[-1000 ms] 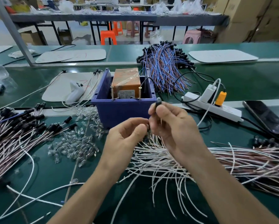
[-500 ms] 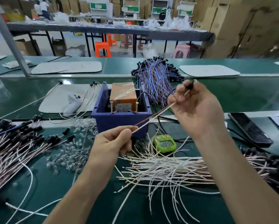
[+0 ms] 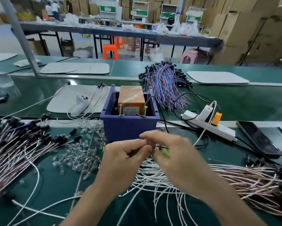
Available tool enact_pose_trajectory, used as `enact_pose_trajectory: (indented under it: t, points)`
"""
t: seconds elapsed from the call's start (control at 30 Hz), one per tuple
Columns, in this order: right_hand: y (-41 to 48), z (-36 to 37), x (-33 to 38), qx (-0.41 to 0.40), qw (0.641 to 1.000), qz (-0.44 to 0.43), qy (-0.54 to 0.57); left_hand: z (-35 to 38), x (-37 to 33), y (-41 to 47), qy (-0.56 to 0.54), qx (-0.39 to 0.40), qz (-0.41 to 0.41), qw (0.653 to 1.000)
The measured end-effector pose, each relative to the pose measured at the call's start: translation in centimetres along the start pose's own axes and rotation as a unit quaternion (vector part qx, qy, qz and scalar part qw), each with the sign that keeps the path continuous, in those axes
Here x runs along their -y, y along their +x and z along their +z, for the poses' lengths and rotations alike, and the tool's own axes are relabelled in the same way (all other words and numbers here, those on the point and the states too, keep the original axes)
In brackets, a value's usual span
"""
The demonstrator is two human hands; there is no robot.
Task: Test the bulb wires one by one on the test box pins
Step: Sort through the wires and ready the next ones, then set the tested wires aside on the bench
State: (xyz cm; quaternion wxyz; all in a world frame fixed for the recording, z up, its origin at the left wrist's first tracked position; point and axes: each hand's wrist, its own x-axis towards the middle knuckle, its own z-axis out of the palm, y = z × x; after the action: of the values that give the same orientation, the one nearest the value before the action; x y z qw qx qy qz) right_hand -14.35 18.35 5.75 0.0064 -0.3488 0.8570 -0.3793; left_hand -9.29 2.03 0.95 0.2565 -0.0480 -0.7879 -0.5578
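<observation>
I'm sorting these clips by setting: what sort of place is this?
Probably a factory assembly line: long green benches, heaps of bulb wires near a test box, and stacked cartons behind.

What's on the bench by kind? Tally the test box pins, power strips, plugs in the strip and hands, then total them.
Test box pins: 2
Power strips: 1
Plugs in the strip: 2
Hands: 2, left hand and right hand
Total: 7

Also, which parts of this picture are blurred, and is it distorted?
Head view: motion blur smears the right hand, the left hand less; the test box is sharp; cartons at upper right are streaked; the grey post leans, likely wide-lens distortion.
</observation>
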Motion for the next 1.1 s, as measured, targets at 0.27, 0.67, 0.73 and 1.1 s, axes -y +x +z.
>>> enact_pose_trajectory:
  t: [0.27, 0.67, 0.73, 1.1]
  points:
    - [2.0, 2.2, -2.2, -0.11, 0.989, 0.046, 0.083, -2.3, 0.7, 0.9, 0.035, -0.082, -0.008, 0.996]
    - [1.1, -0.3, -5.8, -0.269, 0.963, 0.001, 0.025, -9.4, 3.1, 2.8, -0.028, -0.09, -0.097, 0.991]
    - [1.0, -0.5, -6.0, -0.277, 0.961, 0.01, 0.022, -10.5, 3.8, 2.8, -0.151, -0.134, -0.111, 0.973]
    - [1.3, 1.9, -3.9, -0.129, 0.99, 0.026, 0.053, -9.7, 4.5, 3.0, -0.626, 0.08, -0.044, 0.774]
